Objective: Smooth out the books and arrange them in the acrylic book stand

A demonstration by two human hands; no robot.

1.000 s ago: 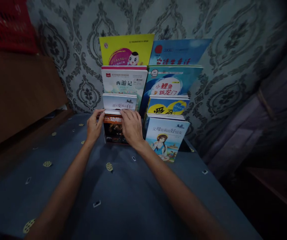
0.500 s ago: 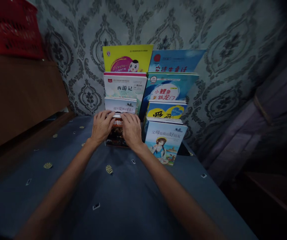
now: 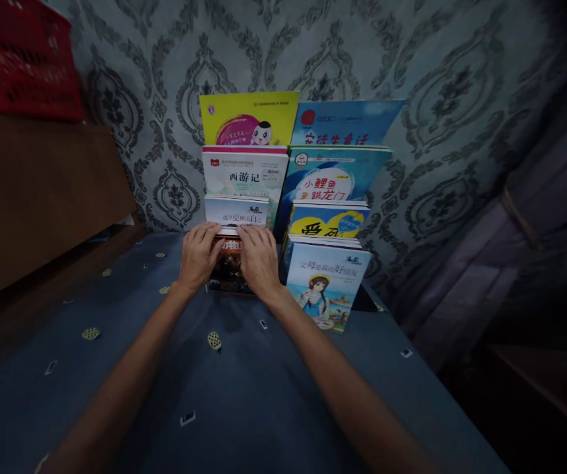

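Note:
At the front of the left row of books, my left hand (image 3: 198, 258) and my right hand (image 3: 259, 260) grip a dark book (image 3: 228, 270) with an orange title band. The fingers curl over its top edge, and the thumbs lie against its front cover. Right behind it stands a pale blue book (image 3: 237, 209). Farther back are a white book (image 3: 243, 174) and a tall yellow book (image 3: 248, 108). Beside my right hand, the right row begins with a light blue book (image 3: 330, 289) with a girl on its cover. The lower ends of the rear books are hidden.
Behind that girl book rise a yellow-and-blue book (image 3: 326, 220), a teal book (image 3: 337, 172) and a blue book (image 3: 355, 122). Blue patterned cloth (image 3: 234, 408) covers the surface. A wooden cabinet (image 3: 41, 197) bearing a red basket (image 3: 21, 66) stands left; a tied curtain (image 3: 490, 263) hangs right.
Both hands keep their hold on the dark book's top edge. The whole view has shifted very slightly; the books stand as before.

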